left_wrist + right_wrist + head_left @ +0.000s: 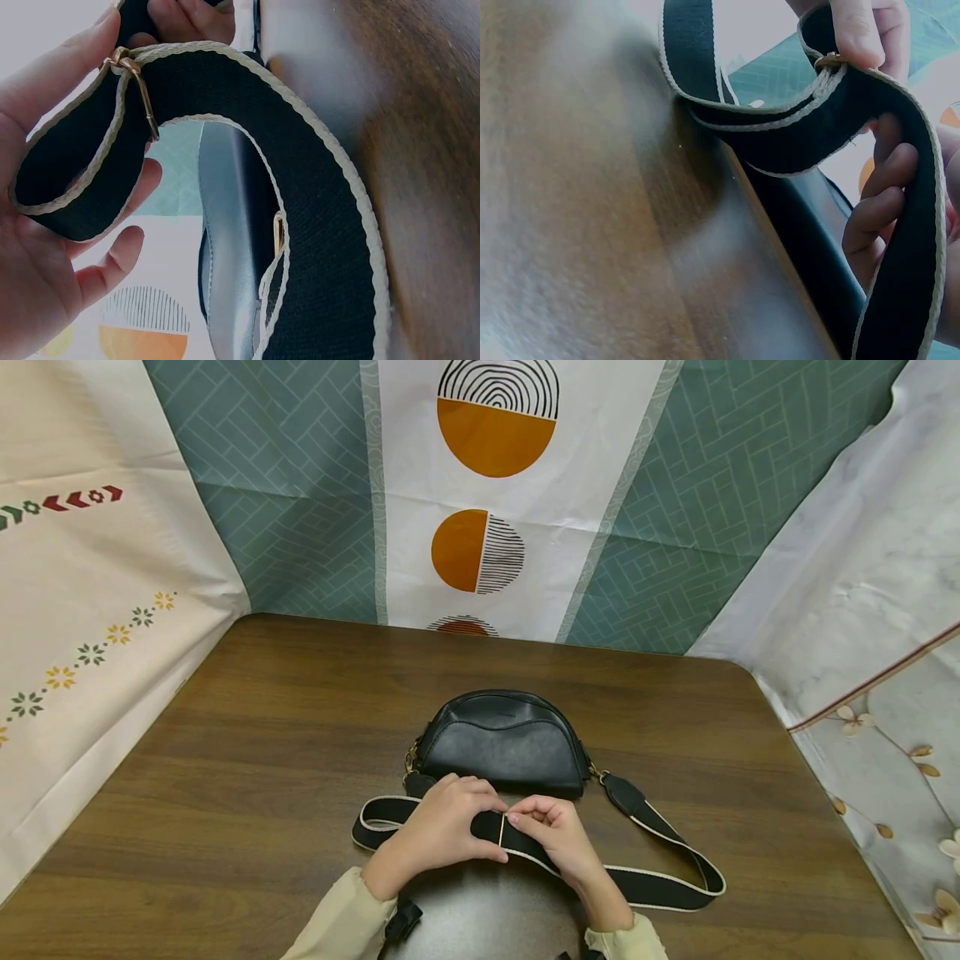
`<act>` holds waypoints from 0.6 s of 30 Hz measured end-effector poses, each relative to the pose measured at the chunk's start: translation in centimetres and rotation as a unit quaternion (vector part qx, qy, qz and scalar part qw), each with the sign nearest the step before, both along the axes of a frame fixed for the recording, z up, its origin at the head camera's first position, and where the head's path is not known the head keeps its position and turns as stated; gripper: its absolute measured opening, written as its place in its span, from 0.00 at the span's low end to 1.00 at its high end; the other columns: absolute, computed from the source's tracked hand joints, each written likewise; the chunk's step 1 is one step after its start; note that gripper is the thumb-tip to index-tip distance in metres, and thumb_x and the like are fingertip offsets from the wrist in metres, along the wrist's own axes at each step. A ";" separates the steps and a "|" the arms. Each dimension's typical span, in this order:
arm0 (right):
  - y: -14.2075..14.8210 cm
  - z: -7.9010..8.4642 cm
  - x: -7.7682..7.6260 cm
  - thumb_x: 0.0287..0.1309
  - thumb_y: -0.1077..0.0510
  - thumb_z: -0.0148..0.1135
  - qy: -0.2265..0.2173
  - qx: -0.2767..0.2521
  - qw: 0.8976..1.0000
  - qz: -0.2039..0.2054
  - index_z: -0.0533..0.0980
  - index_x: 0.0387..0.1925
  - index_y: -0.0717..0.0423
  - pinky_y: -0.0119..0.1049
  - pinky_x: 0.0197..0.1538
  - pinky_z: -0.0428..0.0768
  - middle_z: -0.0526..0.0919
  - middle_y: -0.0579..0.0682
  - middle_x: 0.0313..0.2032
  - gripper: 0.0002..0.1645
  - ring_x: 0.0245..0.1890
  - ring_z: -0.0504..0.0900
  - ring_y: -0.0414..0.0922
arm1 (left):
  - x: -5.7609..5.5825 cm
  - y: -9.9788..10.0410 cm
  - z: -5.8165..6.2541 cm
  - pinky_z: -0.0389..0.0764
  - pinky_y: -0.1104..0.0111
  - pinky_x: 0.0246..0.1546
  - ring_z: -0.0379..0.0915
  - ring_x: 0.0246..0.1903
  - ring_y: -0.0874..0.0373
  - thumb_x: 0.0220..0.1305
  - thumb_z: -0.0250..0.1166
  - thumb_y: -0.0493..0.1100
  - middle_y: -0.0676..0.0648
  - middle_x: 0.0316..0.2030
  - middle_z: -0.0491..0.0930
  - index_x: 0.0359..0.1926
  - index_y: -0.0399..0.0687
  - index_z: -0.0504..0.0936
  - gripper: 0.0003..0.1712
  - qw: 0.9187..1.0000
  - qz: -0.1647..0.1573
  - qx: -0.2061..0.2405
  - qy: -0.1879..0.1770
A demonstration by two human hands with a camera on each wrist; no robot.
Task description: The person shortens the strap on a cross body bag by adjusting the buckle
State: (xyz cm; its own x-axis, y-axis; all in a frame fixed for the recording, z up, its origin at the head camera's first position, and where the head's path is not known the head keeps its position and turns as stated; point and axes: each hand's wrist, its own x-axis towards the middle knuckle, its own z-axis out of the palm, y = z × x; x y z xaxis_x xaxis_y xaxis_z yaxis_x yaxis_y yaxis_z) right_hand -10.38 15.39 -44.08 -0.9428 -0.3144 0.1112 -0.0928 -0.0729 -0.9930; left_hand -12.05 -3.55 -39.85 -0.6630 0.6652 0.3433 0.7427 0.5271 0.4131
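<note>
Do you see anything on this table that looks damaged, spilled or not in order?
Nothing stands out. The black bag sits on the table, and its strap loops in front, held by the left hand and the right hand. No spill or damage shows.

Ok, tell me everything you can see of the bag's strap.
The strap is a wide black band, woven-looking, with cream braided edges and a thin gold-toned slider. Its dark, leather-like right end tab joins the black bag at gold-toned hardware. It curves loosely in front of the bag, doubled back in a loop at left; the right bend rests on the table. The left hand and right hand hold it near the slider.
</note>
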 end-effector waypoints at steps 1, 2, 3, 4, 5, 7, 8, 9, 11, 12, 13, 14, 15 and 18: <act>0.1 0.1 0.0 0.54 0.69 0.55 -0.002 0.001 1.000 0.001 0.70 0.32 0.83 0.27 0.34 0.75 0.80 0.43 0.29 0.13 0.31 0.78 0.37 | 0.0 0.0 0.0 0.67 0.69 0.37 0.72 0.36 0.64 0.34 0.73 0.59 0.57 0.32 0.77 0.35 0.50 0.83 0.26 1.000 -0.001 0.003 0.003; 0.2 0.1 0.0 0.55 0.69 0.55 -0.004 0.004 1.000 0.002 0.70 0.33 0.83 0.27 0.34 0.75 0.80 0.43 0.29 0.14 0.31 0.78 0.37 | 0.0 -0.1 0.0 0.67 0.69 0.37 0.72 0.35 0.64 0.34 0.73 0.59 0.57 0.32 0.77 0.35 0.50 0.83 0.26 1.000 -0.002 0.008 0.005; 0.3 0.2 0.0 0.55 0.68 0.55 -0.006 0.006 1.000 0.004 0.70 0.33 0.83 0.27 0.34 0.75 0.81 0.43 0.29 0.14 0.31 0.78 0.37 | -0.1 -0.1 0.0 0.67 0.69 0.38 0.72 0.35 0.64 0.34 0.73 0.59 0.57 0.32 0.77 0.35 0.49 0.83 0.26 1.000 -0.002 0.014 0.009; 0.5 0.2 0.0 0.56 0.68 0.55 -0.009 0.008 1.000 0.006 0.70 0.33 0.83 0.27 0.34 0.75 0.81 0.43 0.29 0.14 0.31 0.78 0.37 | -0.1 -0.2 0.0 0.68 0.69 0.38 0.72 0.35 0.64 0.34 0.73 0.59 0.57 0.32 0.77 0.34 0.49 0.83 0.26 1.000 -0.003 0.020 0.012; 0.6 0.3 -0.1 0.56 0.67 0.54 -0.012 0.010 1.000 0.009 0.70 0.33 0.83 0.27 0.34 0.75 0.81 0.44 0.29 0.14 0.31 0.78 0.37 | -0.2 -0.3 -0.1 0.68 0.69 0.38 0.72 0.35 0.64 0.34 0.73 0.58 0.56 0.32 0.77 0.34 0.49 0.83 0.26 1.000 -0.005 0.026 0.014; 1.1 0.4 -0.1 0.57 0.67 0.53 -0.013 0.015 1.000 0.013 0.70 0.34 0.83 0.28 0.34 0.75 0.81 0.44 0.29 0.15 0.31 0.77 0.37 | -0.3 -0.4 -0.1 0.69 0.69 0.38 0.73 0.34 0.63 0.34 0.73 0.58 0.56 0.31 0.78 0.34 0.48 0.83 0.26 0.999 -0.010 0.038 0.014; 1.3 0.4 -0.1 0.57 0.67 0.53 -0.014 0.016 1.000 0.015 0.70 0.34 0.83 0.28 0.33 0.75 0.81 0.44 0.29 0.15 0.30 0.77 0.37 | -0.3 -0.4 0.0 0.70 0.69 0.38 0.73 0.34 0.63 0.35 0.73 0.58 0.56 0.31 0.77 0.34 0.47 0.83 0.26 0.999 -0.011 0.042 0.011; 1.4 0.4 -0.1 0.57 0.67 0.53 -0.015 0.016 1.000 0.017 0.70 0.34 0.83 0.28 0.33 0.75 0.81 0.45 0.29 0.15 0.30 0.77 0.37 | -0.4 -0.5 0.0 0.70 0.69 0.38 0.73 0.34 0.63 0.35 0.73 0.57 0.55 0.31 0.77 0.34 0.47 0.83 0.26 0.999 -0.012 0.046 0.007; 1.7 0.4 -0.1 0.57 0.67 0.54 -0.016 0.016 1.000 0.021 0.70 0.34 0.83 0.28 0.32 0.75 0.81 0.45 0.28 0.14 0.28 0.77 0.37 | -0.4 -0.5 0.0 0.71 0.69 0.39 0.73 0.34 0.63 0.35 0.74 0.56 0.55 0.32 0.77 0.35 0.46 0.83 0.25 0.998 -0.016 0.052 -0.010; 1.7 0.4 -0.1 0.56 0.68 0.54 -0.016 0.016 1.000 0.021 0.70 0.33 0.82 0.28 0.31 0.75 0.81 0.45 0.28 0.14 0.28 0.77 0.37 | -0.3 -0.5 0.1 0.71 0.69 0.39 0.72 0.34 0.63 0.36 0.74 0.55 0.55 0.32 0.77 0.35 0.46 0.83 0.25 0.998 -0.018 0.054 -0.021; 1.8 0.3 -0.1 0.56 0.68 0.55 -0.016 0.015 1.000 0.020 0.70 0.33 0.82 0.28 0.31 0.75 0.81 0.45 0.27 0.14 0.27 0.77 0.37 | -0.3 -0.5 0.1 0.71 0.70 0.39 0.72 0.34 0.63 0.36 0.74 0.55 0.54 0.32 0.77 0.36 0.45 0.83 0.25 0.998 -0.019 0.055 -0.031; 1.7 0.3 -0.1 0.55 0.68 0.55 -0.014 0.013 1.000 0.019 0.70 0.33 0.82 0.28 0.30 0.75 0.81 0.45 0.27 0.13 0.26 0.77 0.37 | -0.3 -0.5 0.1 0.71 0.71 0.39 0.72 0.35 0.63 0.37 0.74 0.54 0.54 0.32 0.76 0.36 0.44 0.82 0.25 0.997 -0.020 0.055 -0.041; 1.7 0.3 -0.1 0.54 0.68 0.56 -0.014 0.011 1.000 0.016 0.70 0.33 0.82 0.27 0.29 0.75 0.80 0.45 0.26 0.13 0.25 0.76 0.36 | -0.3 -0.5 0.1 0.71 0.71 0.39 0.72 0.34 0.63 0.37 0.74 0.53 0.54 0.32 0.76 0.36 0.44 0.82 0.25 0.997 -0.021 0.056 -0.049; 1.4 0.2 -0.1 0.53 0.69 0.57 -0.005 0.006 1.000 0.005 0.71 0.31 0.81 0.26 0.28 0.74 0.80 0.45 0.25 0.12 0.24 0.76 0.36 | -0.2 -0.4 0.0 0.71 0.73 0.38 0.71 0.34 0.62 0.38 0.74 0.52 0.53 0.33 0.75 0.37 0.42 0.81 0.25 0.996 -0.021 0.056 -0.059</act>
